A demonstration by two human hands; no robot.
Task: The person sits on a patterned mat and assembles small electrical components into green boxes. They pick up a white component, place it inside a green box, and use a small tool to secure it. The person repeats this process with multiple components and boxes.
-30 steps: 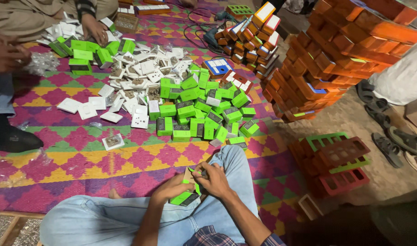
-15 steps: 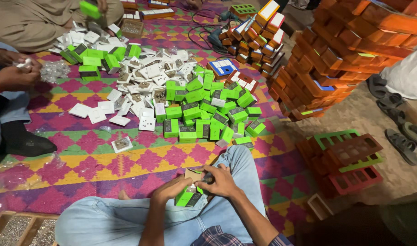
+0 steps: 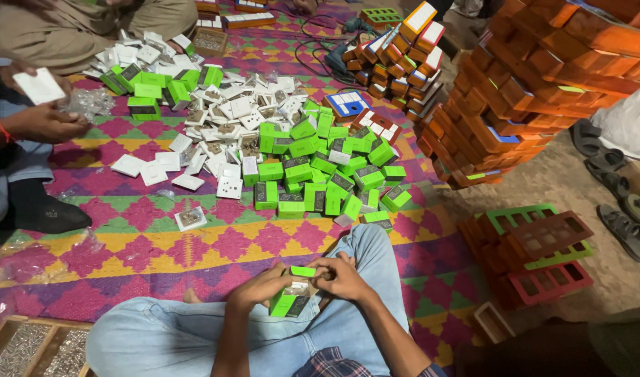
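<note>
Left hand [image 3: 260, 287] fingers grip glossy green carton [image 3: 292, 297]; right hand [image 3: 344, 278] fingers pinch its flap.

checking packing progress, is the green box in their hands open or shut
Open: the green box has its top flap lifted, held between the left hand and right hand.

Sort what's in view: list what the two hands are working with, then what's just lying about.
In hand:
left hand
right hand
small green box, held by both

Lying about:
green box pile
white switch plates
orange box stack
sandals
screw tray
</note>
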